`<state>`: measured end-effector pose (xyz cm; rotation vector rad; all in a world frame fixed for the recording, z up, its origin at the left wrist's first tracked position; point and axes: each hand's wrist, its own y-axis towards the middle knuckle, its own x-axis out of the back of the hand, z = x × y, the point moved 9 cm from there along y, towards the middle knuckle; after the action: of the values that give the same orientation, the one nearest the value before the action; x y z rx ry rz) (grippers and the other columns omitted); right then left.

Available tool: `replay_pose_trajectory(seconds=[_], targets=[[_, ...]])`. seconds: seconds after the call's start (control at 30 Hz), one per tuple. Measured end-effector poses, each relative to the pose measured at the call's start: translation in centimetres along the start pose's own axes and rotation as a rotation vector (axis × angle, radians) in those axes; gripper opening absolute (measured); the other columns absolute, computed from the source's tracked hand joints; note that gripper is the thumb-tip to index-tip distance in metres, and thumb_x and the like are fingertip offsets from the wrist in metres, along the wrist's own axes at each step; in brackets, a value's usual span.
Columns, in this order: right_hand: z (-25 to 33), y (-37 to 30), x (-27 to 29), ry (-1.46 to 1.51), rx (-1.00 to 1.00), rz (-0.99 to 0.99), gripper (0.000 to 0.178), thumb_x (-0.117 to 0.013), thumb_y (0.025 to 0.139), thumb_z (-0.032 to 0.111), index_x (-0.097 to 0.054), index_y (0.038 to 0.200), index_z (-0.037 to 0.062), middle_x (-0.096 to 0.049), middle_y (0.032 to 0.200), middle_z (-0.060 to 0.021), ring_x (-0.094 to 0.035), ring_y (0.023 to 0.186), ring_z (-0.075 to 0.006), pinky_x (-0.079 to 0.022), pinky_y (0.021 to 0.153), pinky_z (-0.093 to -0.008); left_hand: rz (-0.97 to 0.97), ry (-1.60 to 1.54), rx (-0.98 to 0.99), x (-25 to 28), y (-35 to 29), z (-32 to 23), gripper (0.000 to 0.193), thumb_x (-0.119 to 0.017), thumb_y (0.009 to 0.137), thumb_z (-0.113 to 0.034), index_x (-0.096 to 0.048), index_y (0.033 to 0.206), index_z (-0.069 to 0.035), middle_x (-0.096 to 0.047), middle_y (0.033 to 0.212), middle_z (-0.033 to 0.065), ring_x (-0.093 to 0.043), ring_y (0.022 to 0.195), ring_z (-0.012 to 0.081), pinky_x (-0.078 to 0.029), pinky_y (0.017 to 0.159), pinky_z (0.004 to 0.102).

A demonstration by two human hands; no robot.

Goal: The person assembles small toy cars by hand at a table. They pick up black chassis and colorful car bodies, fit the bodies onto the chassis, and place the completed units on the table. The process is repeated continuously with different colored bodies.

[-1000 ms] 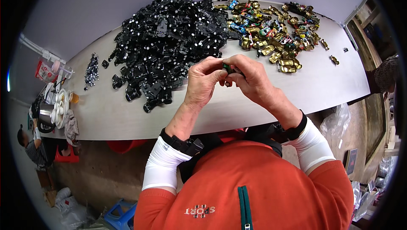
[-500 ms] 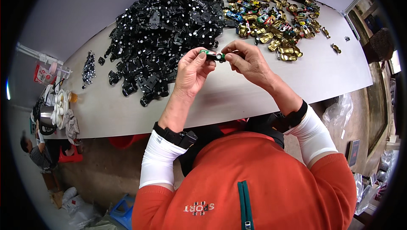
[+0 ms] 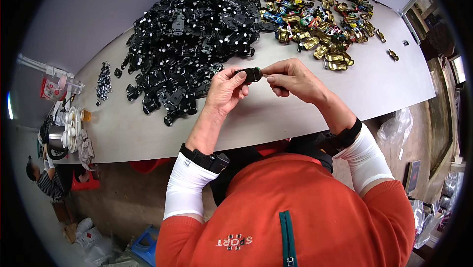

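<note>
black toy car (image 3: 252, 74), held in left grip (image 3: 224, 89)

Pale embroidered lettering (image 3: 234, 241), one short word, on red-orange top (image 3: 340, 217)

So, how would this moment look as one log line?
left hand: gripping toy car, dark side showing | right hand: near car's right end, contact unclear | table: black toy parts left, gold and multicoloured cars right
</note>
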<state>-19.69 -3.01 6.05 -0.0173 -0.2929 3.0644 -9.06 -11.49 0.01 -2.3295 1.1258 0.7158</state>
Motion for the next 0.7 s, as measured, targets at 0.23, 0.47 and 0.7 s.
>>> replay_pose_trajectory(seconds=[0.23,0.47,0.7], targets=[[0.1,-0.1,-0.1,0.114,0.029,0.026,0.016,-0.062,0.082,0.004,-0.063,0.093,-0.008,-0.06,0.067,-0.0054,-0.057,0.055,-0.0098,-0.043,0.045,-0.0212,0.041,0.042,0.01,-0.6,-0.2,0.3,0.016,-0.064,0.085,-0.011,-0.059,0.095,0.0,-0.062,0.075,0.0111,-0.056,0.048,0.0142,-0.042,0.038,0.0203],[-0.6,1.0,0.3,-0.16,0.126,-0.116,0.006,-0.059,0.083,0.003,-0.059,0.084,-0.0034,-0.055,0.066,-0.0019,-0.05,0.054,-0.0069,-0.038,0.046,-0.021,-0.084,0.198,-0.124,-1.3,-0.9,-1.0,0.013,-0.066,0.082,-0.007,-0.057,0.086,0.001,-0.061,0.07,0.0095,-0.055,0.044,0.0126,-0.041,0.034,0.0201],[-1.5,0.6,-0.1,0.059,0.049,-0.046,0.012,-0.057,0.084,0.003,-0.058,0.093,-0.0039,-0.052,0.066,-0.0008,-0.047,0.054,-0.0059,-0.035,0.046,-0.0208,-0.216,0.256,-0.132,-0.8,-0.9,-2.2,0.016,-0.068,0.08,-0.007,-0.055,0.081,0.002,-0.059,0.068,0.0094,-0.055,0.042,0.0123,-0.041,0.032,0.0201]])
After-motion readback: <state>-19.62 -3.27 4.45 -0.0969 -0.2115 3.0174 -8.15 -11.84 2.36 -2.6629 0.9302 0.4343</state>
